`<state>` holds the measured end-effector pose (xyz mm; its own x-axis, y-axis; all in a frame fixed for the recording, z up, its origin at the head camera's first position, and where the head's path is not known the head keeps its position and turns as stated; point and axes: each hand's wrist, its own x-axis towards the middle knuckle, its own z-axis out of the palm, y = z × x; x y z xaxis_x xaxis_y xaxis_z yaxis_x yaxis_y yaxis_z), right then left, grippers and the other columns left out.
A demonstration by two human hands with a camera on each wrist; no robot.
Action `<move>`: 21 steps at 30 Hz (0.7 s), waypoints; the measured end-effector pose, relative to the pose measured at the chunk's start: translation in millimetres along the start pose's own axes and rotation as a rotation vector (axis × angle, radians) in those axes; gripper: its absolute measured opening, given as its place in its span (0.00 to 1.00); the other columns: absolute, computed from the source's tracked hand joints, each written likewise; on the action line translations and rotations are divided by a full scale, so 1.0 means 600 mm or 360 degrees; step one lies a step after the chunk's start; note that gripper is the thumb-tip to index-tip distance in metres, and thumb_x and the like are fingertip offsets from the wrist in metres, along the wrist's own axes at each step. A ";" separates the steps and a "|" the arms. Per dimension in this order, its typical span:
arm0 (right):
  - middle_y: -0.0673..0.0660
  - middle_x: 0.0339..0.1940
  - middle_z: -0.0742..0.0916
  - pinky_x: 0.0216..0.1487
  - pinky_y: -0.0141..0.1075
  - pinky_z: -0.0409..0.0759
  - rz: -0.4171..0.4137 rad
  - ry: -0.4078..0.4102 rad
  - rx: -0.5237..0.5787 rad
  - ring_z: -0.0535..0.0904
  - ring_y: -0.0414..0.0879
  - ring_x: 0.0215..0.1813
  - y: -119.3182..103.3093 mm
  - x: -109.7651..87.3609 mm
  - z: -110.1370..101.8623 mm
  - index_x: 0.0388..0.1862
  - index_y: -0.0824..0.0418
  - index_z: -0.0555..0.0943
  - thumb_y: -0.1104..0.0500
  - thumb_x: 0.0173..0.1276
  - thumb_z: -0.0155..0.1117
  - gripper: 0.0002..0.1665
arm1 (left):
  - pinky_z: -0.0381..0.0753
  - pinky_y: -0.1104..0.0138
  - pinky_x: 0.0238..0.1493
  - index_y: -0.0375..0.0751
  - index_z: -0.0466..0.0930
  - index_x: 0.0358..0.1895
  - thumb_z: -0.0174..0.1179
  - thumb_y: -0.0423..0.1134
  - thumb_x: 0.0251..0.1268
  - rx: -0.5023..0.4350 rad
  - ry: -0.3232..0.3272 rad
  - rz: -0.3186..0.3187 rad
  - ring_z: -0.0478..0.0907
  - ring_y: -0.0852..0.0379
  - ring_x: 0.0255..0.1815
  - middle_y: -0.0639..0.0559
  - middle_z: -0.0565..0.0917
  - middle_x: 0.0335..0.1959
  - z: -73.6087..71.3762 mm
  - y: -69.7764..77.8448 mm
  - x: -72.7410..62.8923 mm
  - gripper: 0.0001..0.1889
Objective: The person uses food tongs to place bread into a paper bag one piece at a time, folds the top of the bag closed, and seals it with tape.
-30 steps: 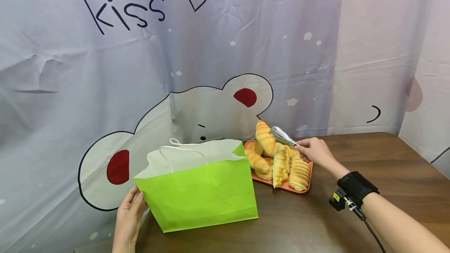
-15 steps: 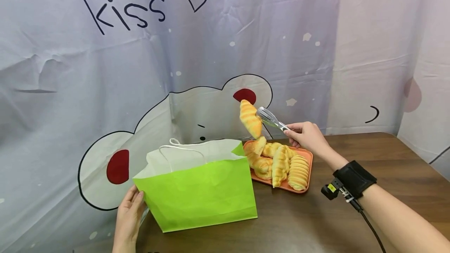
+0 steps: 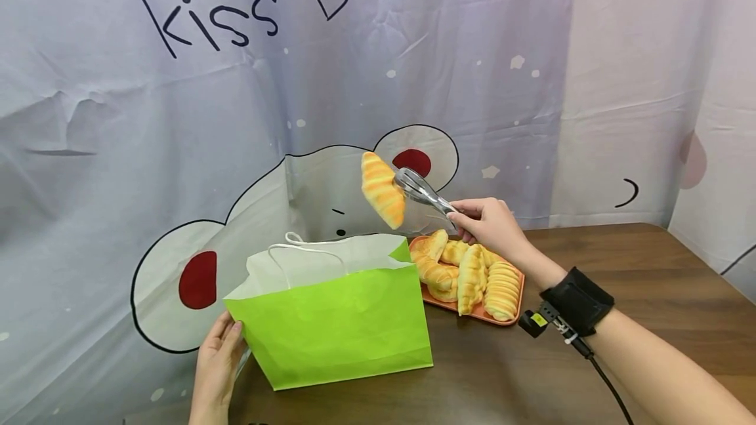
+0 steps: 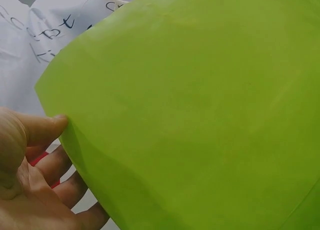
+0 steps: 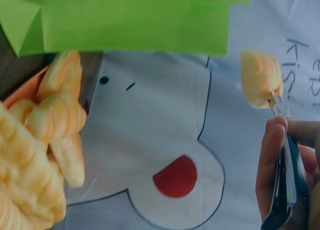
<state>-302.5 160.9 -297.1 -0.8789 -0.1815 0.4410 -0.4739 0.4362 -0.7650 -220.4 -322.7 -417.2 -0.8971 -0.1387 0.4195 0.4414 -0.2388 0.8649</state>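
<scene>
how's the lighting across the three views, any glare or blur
Head view: brightest and fairly crisp, with glints on the metal tongs; left wrist view: dimmer, the green bag darker low by the left hand; right wrist view: also dim, the held bread a little soft.

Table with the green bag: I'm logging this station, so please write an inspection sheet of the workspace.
Surface: brown wood-grain table.
Job's things: green bag, open-topped; tongs gripping one bread roll in the air; more bread on an orange tray.
Clutter: nothing seen.
Hands: left hand holds the bag's edge; right hand holds the tongs.
Cables: black cable at right wrist.
Surroundings: printed curtain behind.
</scene>
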 end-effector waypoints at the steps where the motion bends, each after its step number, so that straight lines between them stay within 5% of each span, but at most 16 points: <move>1: 0.55 0.21 0.84 0.26 0.32 0.83 -0.0020 -0.0005 0.0013 0.79 0.39 0.22 -0.003 0.000 0.004 0.53 0.65 0.85 0.57 0.73 0.65 0.16 | 0.80 0.78 0.50 0.56 0.78 0.57 0.44 0.26 0.79 -0.0006 -0.0002 0.0001 0.81 0.72 0.51 0.66 0.84 0.52 0.000 0.000 0.000 0.21; 16: 0.57 0.19 0.82 0.23 0.34 0.79 -0.0219 -0.0097 -0.0013 0.78 0.48 0.20 -0.019 -0.030 0.053 0.51 0.63 0.86 0.59 0.72 0.65 0.13 | 0.80 0.78 0.48 0.60 0.79 0.54 0.46 0.30 0.79 0.0032 0.0048 -0.0053 0.81 0.72 0.50 0.67 0.84 0.51 0.000 -0.006 -0.001 0.18; 21: 0.57 0.19 0.83 0.21 0.31 0.74 -0.0238 -0.0123 -0.0035 0.74 0.41 0.19 -0.016 -0.036 0.059 0.52 0.62 0.86 0.59 0.71 0.65 0.14 | 0.80 0.78 0.49 0.61 0.81 0.52 0.47 0.31 0.79 0.0025 0.0077 -0.0062 0.82 0.72 0.49 0.66 0.84 0.49 0.000 -0.010 0.000 0.18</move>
<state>-281.0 129.4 -316.0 -0.8008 -0.3127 0.5108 -0.5990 0.4182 -0.6829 -223.0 -321.4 -422.4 -0.9115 -0.1759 0.3718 0.4053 -0.2301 0.8847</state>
